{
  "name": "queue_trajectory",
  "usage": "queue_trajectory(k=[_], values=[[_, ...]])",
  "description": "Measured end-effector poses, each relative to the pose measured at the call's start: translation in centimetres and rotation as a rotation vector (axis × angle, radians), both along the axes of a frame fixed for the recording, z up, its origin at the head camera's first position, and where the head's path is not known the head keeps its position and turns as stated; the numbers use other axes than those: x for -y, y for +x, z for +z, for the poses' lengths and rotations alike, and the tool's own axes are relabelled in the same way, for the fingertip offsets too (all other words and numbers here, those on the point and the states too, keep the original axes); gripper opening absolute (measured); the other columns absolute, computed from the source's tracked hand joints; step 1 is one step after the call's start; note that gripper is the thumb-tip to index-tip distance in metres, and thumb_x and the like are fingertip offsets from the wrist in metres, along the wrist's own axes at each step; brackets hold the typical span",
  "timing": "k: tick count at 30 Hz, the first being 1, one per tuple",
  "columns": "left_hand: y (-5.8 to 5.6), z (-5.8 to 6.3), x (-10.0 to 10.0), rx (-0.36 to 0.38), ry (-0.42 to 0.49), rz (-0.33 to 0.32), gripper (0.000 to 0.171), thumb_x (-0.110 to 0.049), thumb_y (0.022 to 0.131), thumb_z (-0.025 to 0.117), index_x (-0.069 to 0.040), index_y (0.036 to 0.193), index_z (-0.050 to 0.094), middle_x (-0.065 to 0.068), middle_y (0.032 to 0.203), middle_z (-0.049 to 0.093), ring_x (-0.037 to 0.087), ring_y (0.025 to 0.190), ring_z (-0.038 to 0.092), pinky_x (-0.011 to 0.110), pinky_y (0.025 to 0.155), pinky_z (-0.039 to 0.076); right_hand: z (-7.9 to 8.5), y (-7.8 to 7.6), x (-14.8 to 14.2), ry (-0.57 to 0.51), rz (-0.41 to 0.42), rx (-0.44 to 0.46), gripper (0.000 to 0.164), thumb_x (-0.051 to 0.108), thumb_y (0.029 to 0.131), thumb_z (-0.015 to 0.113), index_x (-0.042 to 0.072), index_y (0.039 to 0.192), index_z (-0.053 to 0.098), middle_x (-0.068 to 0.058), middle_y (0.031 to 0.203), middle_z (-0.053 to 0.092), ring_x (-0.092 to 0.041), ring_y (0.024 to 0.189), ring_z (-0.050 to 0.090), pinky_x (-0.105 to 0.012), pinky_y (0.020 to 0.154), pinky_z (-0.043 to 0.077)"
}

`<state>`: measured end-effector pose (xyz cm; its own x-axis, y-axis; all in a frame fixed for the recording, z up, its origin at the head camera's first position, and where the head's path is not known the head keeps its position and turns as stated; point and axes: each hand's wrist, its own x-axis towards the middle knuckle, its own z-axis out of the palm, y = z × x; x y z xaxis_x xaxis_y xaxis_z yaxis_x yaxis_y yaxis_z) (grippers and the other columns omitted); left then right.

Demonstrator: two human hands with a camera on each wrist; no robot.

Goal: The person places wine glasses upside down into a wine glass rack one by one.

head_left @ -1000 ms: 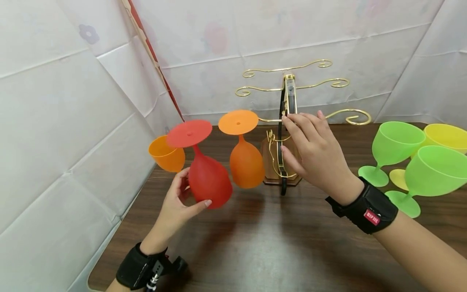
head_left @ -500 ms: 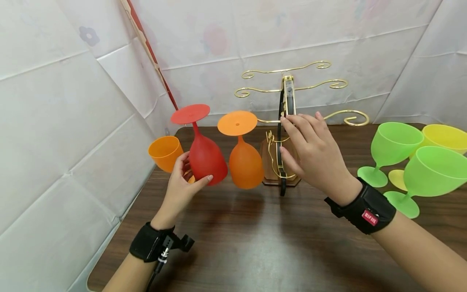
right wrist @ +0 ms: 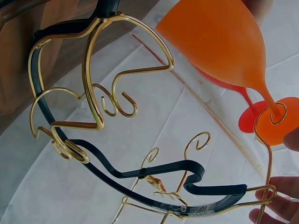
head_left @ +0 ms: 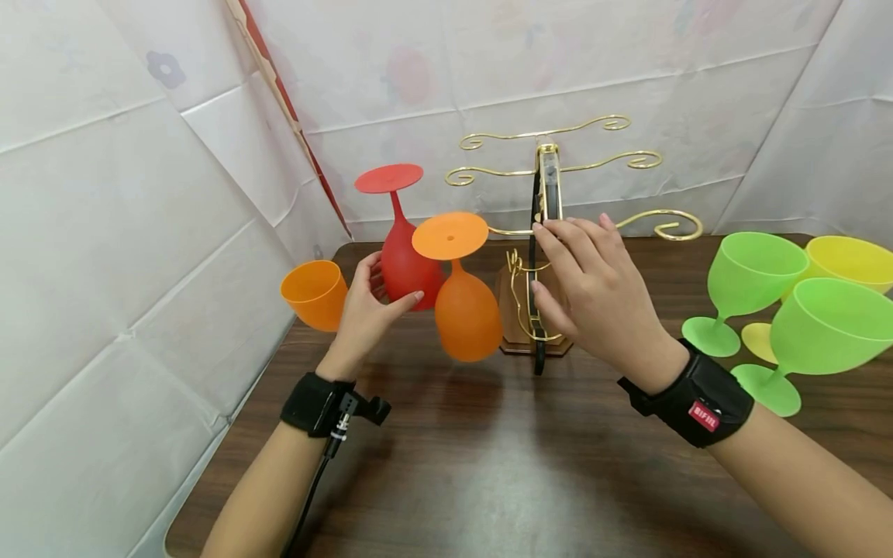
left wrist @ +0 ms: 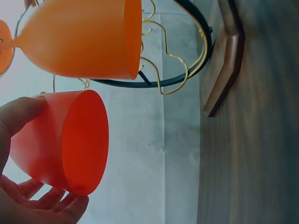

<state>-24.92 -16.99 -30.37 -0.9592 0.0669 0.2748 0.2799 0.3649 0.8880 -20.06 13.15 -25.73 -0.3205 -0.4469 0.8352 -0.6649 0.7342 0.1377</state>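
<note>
My left hand (head_left: pixel 363 314) grips a red plastic goblet (head_left: pixel 405 260) by its bowl and holds it upside down in the air, base up; in the left wrist view the open mouth of the red goblet (left wrist: pixel 86 144) shows. Just right of it an orange goblet (head_left: pixel 469 318) hangs upside down by its base from the front left arm of a gold-and-black stemware rack (head_left: pixel 549 182). My right hand (head_left: pixel 603 291) holds that rack at its front arm; the right wrist view shows fingers (right wrist: pixel 280 203) at the gold wire. Part of the red bowl is hidden behind the orange one.
Another orange goblet (head_left: pixel 314 293) stands behind my left hand. At the right stand two green goblets (head_left: pixel 756 263) and a yellow goblet (head_left: pixel 854 260). White sheeting (head_left: pixel 391 101) borders the dark wooden table (head_left: pixel 446 465). Bare curled arms stick out on the rack's upper part.
My left hand has carried the red goblet away from me, up and rightward, to behind the hanging orange goblet. The right hand stays on the rack.
</note>
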Motion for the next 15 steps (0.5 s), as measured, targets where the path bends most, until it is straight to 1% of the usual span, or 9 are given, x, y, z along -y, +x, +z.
queue_trajectory(k=[3, 7, 12, 15], values=[[-1.1, 0.3, -0.5, -0.004, 0.002, -0.017, 0.082, -0.028, 0.081, 0.075, -0.012, 0.144, 0.025, 0.007, 0.137, 0.041, 0.023, 0.122, 0.043, 0.04, 0.102, 0.042, 0.0, 0.0, 0.0, -0.003, 0.0, -0.002, 0.052, 0.018, 0.084, 0.056, -0.006, 0.129, 0.051, -0.024, 0.119, 0.054, -0.041, 0.111, 0.046, -0.059, 0.102, 0.029], [-2.2, 0.4, -0.9, 0.013, -0.006, -0.042, 0.082, -0.029, 0.081, 0.075, -0.011, 0.143, 0.026, 0.008, 0.137, 0.041, 0.023, 0.122, 0.043, 0.04, 0.102, 0.041, 0.0, 0.1, -0.1, -0.001, -0.002, 0.004, 0.052, 0.018, 0.084, 0.057, -0.006, 0.129, 0.051, -0.024, 0.119, 0.054, -0.041, 0.111, 0.046, -0.059, 0.102, 0.029], [-3.4, 0.5, -1.3, 0.039, -0.027, -0.104, 0.08, -0.028, 0.079, 0.077, -0.013, 0.142, 0.029, 0.008, 0.134, 0.043, 0.024, 0.12, 0.045, 0.04, 0.102, 0.042, 0.0, 0.1, -0.1, -0.002, 0.0, 0.015, 0.052, 0.018, 0.084, 0.058, -0.006, 0.129, 0.051, -0.024, 0.119, 0.054, -0.041, 0.11, 0.046, -0.059, 0.102, 0.029], [-4.2, 0.7, -1.5, 0.041, -0.041, -0.145, 0.08, -0.025, 0.079, 0.077, -0.013, 0.142, 0.029, 0.008, 0.133, 0.043, 0.024, 0.119, 0.047, 0.041, 0.101, 0.043, 0.0, 0.1, -0.1, 0.0, -0.002, 0.027, 0.052, 0.018, 0.084, 0.058, -0.006, 0.129, 0.051, -0.024, 0.119, 0.054, -0.04, 0.111, 0.046, -0.059, 0.102, 0.028]])
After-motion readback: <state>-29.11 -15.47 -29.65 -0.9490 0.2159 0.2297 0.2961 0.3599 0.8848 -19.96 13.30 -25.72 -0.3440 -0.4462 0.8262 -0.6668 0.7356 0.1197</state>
